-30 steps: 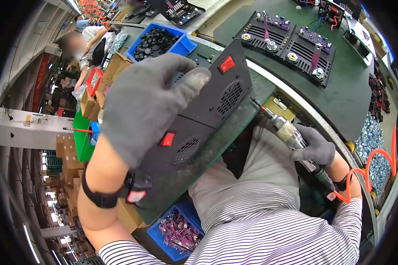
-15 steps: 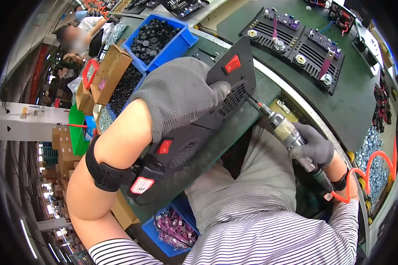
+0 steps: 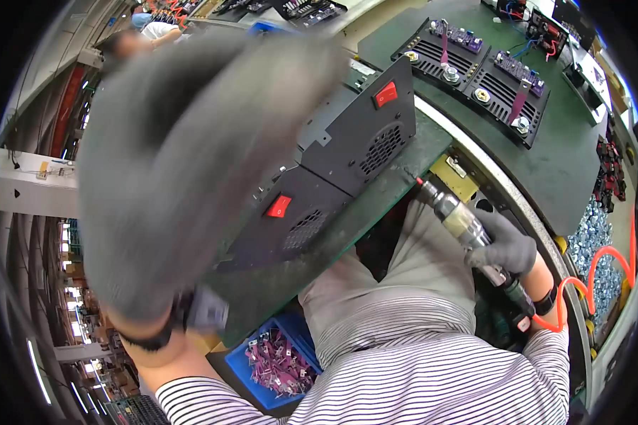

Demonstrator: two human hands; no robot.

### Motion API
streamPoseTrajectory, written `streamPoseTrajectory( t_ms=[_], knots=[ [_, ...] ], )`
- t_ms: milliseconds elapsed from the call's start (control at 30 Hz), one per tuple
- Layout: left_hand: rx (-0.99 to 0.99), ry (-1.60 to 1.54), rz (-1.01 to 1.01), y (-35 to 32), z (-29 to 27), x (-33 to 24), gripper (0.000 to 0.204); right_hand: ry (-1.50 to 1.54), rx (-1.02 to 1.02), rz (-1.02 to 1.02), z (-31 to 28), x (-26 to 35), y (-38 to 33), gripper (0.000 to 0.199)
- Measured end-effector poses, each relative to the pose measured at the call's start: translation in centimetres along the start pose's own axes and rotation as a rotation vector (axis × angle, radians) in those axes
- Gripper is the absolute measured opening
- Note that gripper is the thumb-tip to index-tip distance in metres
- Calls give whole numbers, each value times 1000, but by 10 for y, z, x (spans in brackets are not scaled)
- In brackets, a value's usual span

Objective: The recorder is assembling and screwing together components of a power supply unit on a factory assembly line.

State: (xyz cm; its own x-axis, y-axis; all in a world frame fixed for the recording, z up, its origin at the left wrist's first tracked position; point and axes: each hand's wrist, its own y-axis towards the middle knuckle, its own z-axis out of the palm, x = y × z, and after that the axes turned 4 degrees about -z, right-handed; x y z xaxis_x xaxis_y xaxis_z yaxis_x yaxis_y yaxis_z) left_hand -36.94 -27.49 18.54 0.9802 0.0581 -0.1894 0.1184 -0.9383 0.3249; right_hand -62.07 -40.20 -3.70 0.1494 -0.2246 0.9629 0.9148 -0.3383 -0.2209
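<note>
My left hand [image 3: 191,163], in a grey glove, is raised close to the camera and covers much of the left side. Motion smears its fingers, so their state and any small thing in them do not show. My right hand [image 3: 507,244], also gloved, is wrapped round an air screwdriver [image 3: 459,219] whose bit points up and left, apart from the panels. Two black metal panels stand on the green bench: the farther panel [image 3: 344,152] and the nearer panel [image 3: 252,237]. Each has a red rocker switch [image 3: 385,95] and a honeycomb vent [image 3: 381,150].
An orange-red hose [image 3: 590,273] curls from the screwdriver's base. At the far right lie black slotted plates [image 3: 500,95] with purple circuit boards. Below the bench edge sits a blue bin [image 3: 242,374] of purple-and-metal parts. Silvery small parts [image 3: 592,237] are heaped at right. Another person [image 3: 131,44] is at upper left.
My left hand has left the farther panel and swung up and left toward the camera. The screwdriver's tip has moved slightly down from the panel's vent, still in my right hand.
</note>
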Motion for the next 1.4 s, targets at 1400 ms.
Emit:
streamPoseTrajectory(
  t_ms=[1400],
  knots=[
    [133, -2310, -923, -201, 173, 76, 34, -254, 389, 148, 128, 19, 15, 66]
  ],
)
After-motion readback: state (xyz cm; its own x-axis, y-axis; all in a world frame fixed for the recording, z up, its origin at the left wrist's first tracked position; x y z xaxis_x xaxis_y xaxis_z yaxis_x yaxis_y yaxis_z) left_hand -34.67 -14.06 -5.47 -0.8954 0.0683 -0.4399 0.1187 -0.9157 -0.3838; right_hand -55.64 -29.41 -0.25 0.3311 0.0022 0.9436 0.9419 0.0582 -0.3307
